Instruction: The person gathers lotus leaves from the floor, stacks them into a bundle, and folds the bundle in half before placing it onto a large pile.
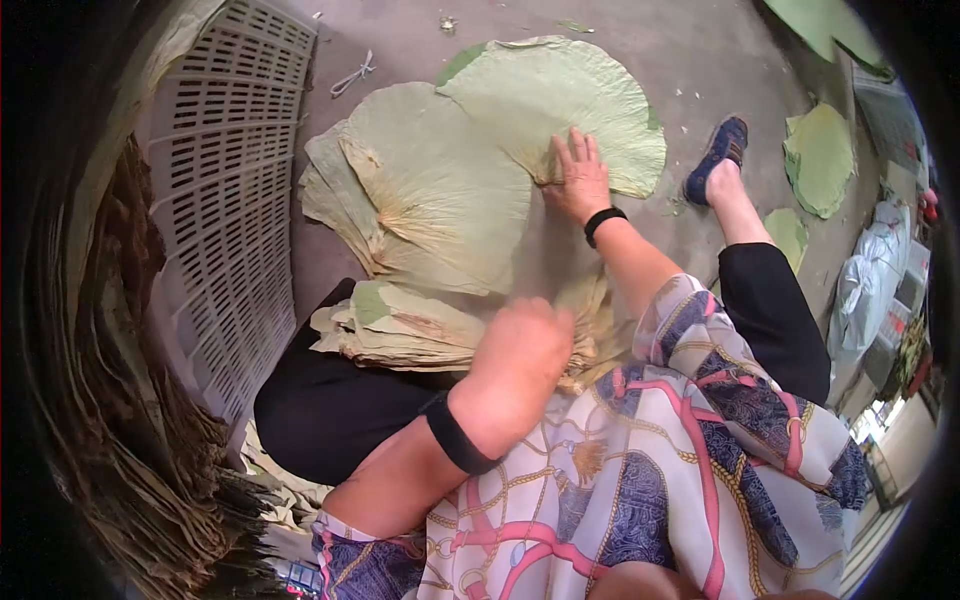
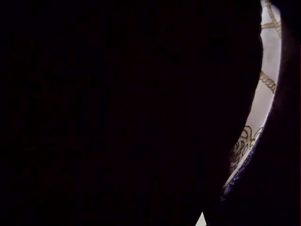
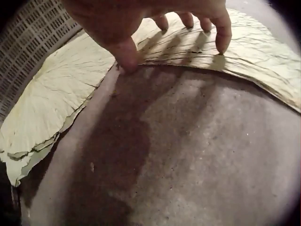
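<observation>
A grey-white plastic crate with slotted sides (image 1: 230, 170) stands on a grey concrete floor (image 1: 700, 60). Off to the crate's right lies a large round pale-green papery leaf (image 1: 560, 100). The right hand (image 1: 582, 182) rests on that leaf's near part with its fingers spread and fingertips on the surface; the right-wrist view shows the thumb at a leaf edge. Between this leaf and the crate lie overlapping pale-green fan-veined leaves with brownish creased bases (image 1: 450, 180).

The left hand (image 1: 520, 345) is to the crate's lower right, close to the person's body. It is blurred, and the left-wrist view is mostly dark, so I cannot tell whether its fingers are spread or pinching anything. On the crate side of it sits a layered bundle of folded pale-tan dry leaves (image 1: 400, 330).

A thick heap of brown dried leaves (image 1: 130, 400) is left of the crate. Well to the crate's right are a dark blue shoe (image 1: 718, 160) and, beyond it, a rounded green leaf (image 1: 820, 160).
</observation>
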Motion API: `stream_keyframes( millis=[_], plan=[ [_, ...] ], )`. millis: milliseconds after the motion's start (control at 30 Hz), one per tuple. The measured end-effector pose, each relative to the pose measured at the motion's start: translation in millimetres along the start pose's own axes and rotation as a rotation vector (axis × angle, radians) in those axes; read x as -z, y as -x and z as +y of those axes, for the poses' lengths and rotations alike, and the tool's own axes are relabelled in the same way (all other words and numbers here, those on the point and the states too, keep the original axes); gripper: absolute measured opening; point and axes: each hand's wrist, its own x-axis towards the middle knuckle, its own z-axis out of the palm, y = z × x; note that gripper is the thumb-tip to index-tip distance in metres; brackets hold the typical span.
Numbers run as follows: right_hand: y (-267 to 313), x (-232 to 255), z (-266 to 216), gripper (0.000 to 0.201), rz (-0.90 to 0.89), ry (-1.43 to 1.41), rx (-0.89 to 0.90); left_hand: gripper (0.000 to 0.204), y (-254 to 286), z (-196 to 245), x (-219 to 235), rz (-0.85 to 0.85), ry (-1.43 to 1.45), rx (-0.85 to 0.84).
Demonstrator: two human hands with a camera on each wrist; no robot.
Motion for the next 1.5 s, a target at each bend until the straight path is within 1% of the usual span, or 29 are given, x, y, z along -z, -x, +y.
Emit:
stream_keyframes(
  millis=[133, 200, 267, 333, 367, 400, 467, 500, 533, 600, 633, 667, 733, 800, 867, 900, 967, 1000, 1067, 1100, 1167, 1200, 1267, 1300, 1367, 1400, 1433, 1467, 1500],
  plan=[
    [0, 2, 13, 0.084, 0.041, 0.006, 0.103, 0.014, 2, -1, 5, 0.007, 0.012, -0.018],
    [1, -2, 13, 0.081, 0.048, 0.12, 0.16, 0.014, 4, -1, 6, 0.008, 0.001, -0.016],
    [-2, -7, 13, 0.076, 0.049, 0.138, 0.189, 0.014, 7, -1, 4, 0.006, 0.009, -0.005],
    [0, -8, 14, 0.075, 0.002, 0.262, 0.223, 0.013, 13, -1, 4, -0.003, 0.011, 0.019],
    [3, -8, 15, 0.063, 0.081, 0.289, 0.267, 0.013, 15, -2, 3, 0.036, 0.054, 0.007],
    [1, -8, 17, 0.063, 0.083, 0.29, 0.277, 0.013, 16, -3, 3, 0.078, 0.095, -0.007],
    [-4, -9, 21, 0.048, 0.062, 0.056, 0.341, 0.014, 19, -3, 2, 0.081, 0.102, 0.013],
    [-2, 0, 14, 0.029, 0.224, -0.048, 0.325, 0.014, 20, -3, 1, 0.078, 0.109, 0.026],
    [-5, 7, 11, 0.029, 0.222, -0.046, 0.334, 0.014, 22, -3, 1, 0.083, 0.111, 0.033],
    [-15, 22, 3, 0.019, 0.23, -0.126, 0.226, 0.015, 26, -3, 0, 0.131, 0.122, 0.031],
    [-17, 31, -13, 0.012, 0.31, -0.189, 0.27, 0.015, 28, -4, 2, 0.133, 0.125, 0.037],
    [-16, 39, -29, 0.012, 0.307, -0.186, 0.272, 0.014, 29, -5, 5, 0.1, 0.117, 0.022],
    [-11, 56, -71, 0.014, 0.189, -0.302, 0.391, 0.014, 30, -6, 9, 0.075, 0.112, 0.004],
    [-5, 40, -106, 0.017, 0.019, -0.296, 0.504, 0.014, 30, -5, 10, 0.056, 0.103, 0.041],
    [9, 26, -142, 0.021, -0.172, -0.258, 0.541, 0.015, 31, -5, 2, 0.068, 0.125, 0.052],
    [14, 18, -150, 0.021, -0.173, -0.26, 0.548, 0.015, 32, -5, 0, 0.079, 0.149, 0.057],
    [21, 3, -160, 0.027, -0.325, -0.192, 0.458, 0.015, 35, -5, -2, 0.042, 0.132, 0.069],
    [21, 4, -162, 0.027, -0.332, -0.19, 0.463, 0.014, 37, -6, -1, 0.004, 0.117, 0.076],
    [22, 5, -164, 0.039, -0.109, -0.253, 0.646, 0.015, 41, -9, 4, -0.013, 0.114, 0.072],
    [22, 3, -167, 0.039, -0.118, -0.254, 0.645, 0.015, 43, -10, 6, -0.026, 0.098, 0.058],
    [12, -1, -181, 0.051, -0.112, -0.072, 0.817, 0.016, 40, -9, 4, -0.053, 0.097, 0.092],
    [12, -2, -190, 0.051, -0.111, -0.072, 0.823, 0.017, 39, -7, 3, -0.085, 0.098, 0.126],
    [19, -9, -212, 0.052, -0.201, -0.08, 1.111, 0.017, 38, -7, 2, -0.088, 0.089, 0.144],
    [25, -12, -224, 0.052, -0.206, -0.09, 1.119, 0.017, 37, -7, 2, -0.09, 0.08, 0.153],
    [38, -17, -245, 0.045, -0.392, 0.132, 1.29, 0.015, 42, -12, 9, -0.112, 0.103, 0.147],
    [42, -33, -246, 0.045, -0.387, 0.129, 1.295, 0.013, 42, -15, 11, -0.126, 0.124, 0.131],
    [48, -62, -245, 0.041, -0.335, 0.188, 1.339, 0.011, 45, -16, 8, -0.18, 0.049, 0.106],
    [51, -83, -243, 0.038, -0.285, 0.243, 1.382, 0.011, 43, -17, 6, -0.185, 0.048, 0.108],
    [50, -87, -238, 0.035, -0.224, 0.326, 1.385, 0.01, 43, -17, 5, -0.197, 0.04, 0.141]
  ],
)
